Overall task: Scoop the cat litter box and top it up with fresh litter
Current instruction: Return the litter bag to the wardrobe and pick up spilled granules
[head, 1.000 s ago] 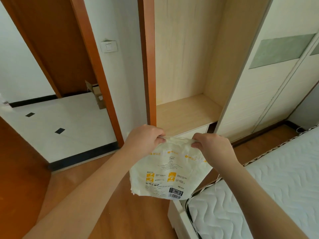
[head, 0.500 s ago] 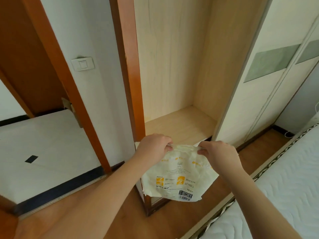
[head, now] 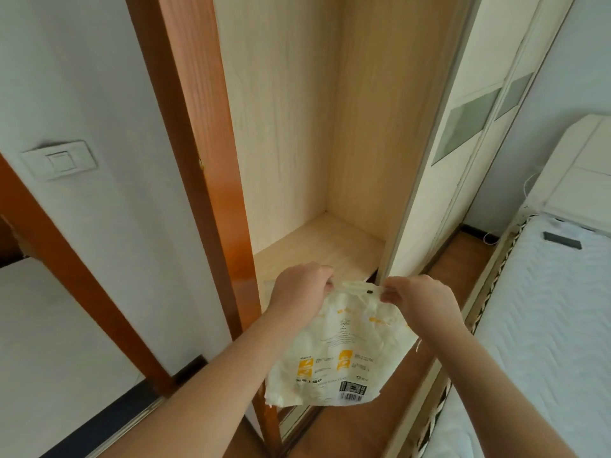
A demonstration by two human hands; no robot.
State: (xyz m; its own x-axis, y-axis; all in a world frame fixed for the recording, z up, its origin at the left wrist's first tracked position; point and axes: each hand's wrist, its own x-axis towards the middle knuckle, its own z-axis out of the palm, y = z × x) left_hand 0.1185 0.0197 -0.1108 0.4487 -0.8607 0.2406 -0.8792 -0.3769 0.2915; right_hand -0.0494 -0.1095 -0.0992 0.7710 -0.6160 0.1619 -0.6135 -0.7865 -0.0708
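Observation:
A cream litter bag [head: 337, 355] with yellow labels and a barcode hangs in front of me, crumpled and mostly flat. My left hand [head: 299, 289] pinches the left end of its top edge. My right hand [head: 415, 297] pinches the right end of the same edge. Both hands hold the bag up just before the open wardrobe shelf [head: 317, 239]. No litter box or scoop is in sight.
The open wardrobe compartment [head: 314, 127] of pale wood stands straight ahead, with an orange-brown door frame [head: 205, 160] at its left. Sliding wardrobe doors [head: 469, 133] run to the right. A white mattress [head: 542, 312] lies at the right. A light switch [head: 59, 160] is on the left wall.
My view has swung right and closer to the wardrobe; the doorway has slid out at the left. Both hands have kept hold of the bag's top edge.

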